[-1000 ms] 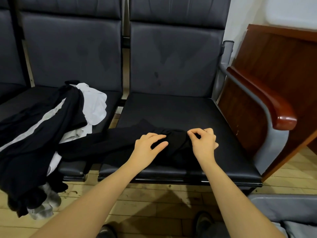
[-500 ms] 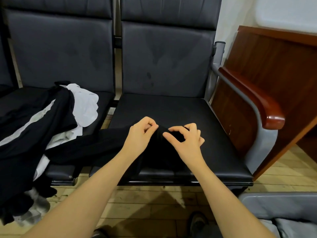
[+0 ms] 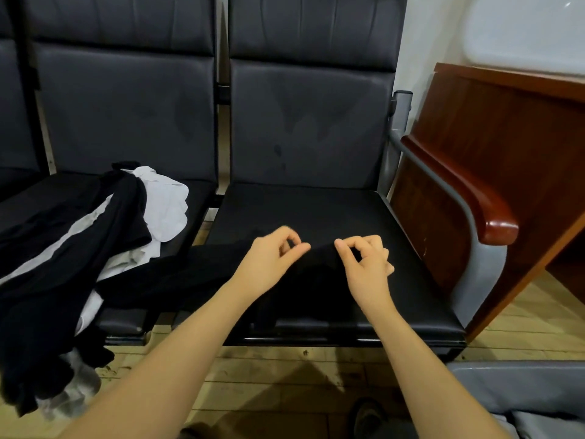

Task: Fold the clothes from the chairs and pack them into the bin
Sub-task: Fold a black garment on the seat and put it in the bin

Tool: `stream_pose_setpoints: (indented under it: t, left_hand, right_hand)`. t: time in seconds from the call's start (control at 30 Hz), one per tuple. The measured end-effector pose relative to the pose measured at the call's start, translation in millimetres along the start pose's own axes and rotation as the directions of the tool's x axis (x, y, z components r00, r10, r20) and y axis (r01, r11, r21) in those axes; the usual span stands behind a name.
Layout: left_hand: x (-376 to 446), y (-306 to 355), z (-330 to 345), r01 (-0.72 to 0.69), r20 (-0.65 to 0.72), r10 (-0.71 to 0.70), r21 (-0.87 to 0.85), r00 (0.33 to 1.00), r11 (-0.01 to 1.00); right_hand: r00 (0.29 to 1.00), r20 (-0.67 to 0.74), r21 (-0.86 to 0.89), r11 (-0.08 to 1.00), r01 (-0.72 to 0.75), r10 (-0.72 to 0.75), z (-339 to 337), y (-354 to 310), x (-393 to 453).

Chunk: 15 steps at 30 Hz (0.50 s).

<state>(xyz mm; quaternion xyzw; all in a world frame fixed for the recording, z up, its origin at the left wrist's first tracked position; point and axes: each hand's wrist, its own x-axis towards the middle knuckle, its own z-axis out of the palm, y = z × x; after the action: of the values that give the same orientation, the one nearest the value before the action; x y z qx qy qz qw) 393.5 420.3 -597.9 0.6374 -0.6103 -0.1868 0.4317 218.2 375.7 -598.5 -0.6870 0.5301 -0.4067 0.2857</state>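
On the right chair seat (image 3: 332, 204), the left hand (image 3: 269, 261) and right hand (image 3: 367, 264) pinch a black garment (image 3: 196, 274); a clothes pile (image 3: 79, 236) lies left of that seat.

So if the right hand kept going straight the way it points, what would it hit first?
Probably the left hand: the right hand pinches the black garment with fingertips aimed left and slightly forward, though depth is unclear.

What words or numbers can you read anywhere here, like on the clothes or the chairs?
None. No readable words, numbers or labels show on the black garment that both hands pinch, on the pile of clothes, on the chairs or on the wooden armrest.
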Motion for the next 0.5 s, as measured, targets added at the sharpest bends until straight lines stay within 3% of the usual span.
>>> stream_pose_setpoints:
  t: [0.1,0.2,0.33,0.4,0.5]
  left_hand:
    - [-12.4,-17.7,8.2,-0.053,0.120,0.029,0.197,0.992,0.979]
    - [-21.7,-34.4,3.0,-0.114,0.198,0.054,0.308,0.979,0.945]
    - [-30.3,-52.5,-4.1,-0.191,0.332,0.041,0.431,0.942,0.882]
    - [-36.6,-57.4,-6.5,-0.221,0.402,-0.038,0.576,0.915,0.787]
    - [-42.4,-68.0,-10.5,-0.274,0.426,-0.063,0.682,0.903,0.678]
  right_hand:
    - [0.997,-0.066,-0.231,0.972,-0.041,0.026,1.4,13.4,1.6]
    - [0.997,-0.059,-0.206,0.978,0.033,-0.047,1.9,17.2,3.3]
    - [0.932,0.212,-0.274,0.898,0.344,-0.293,5.5,14.0,-1.4]
    - [0.888,0.333,-0.418,0.795,0.440,-0.316,9.7,20.1,-3.9]
    - [0.891,0.361,-0.537,0.720,0.439,-0.274,15.3,31.9,-5.8]
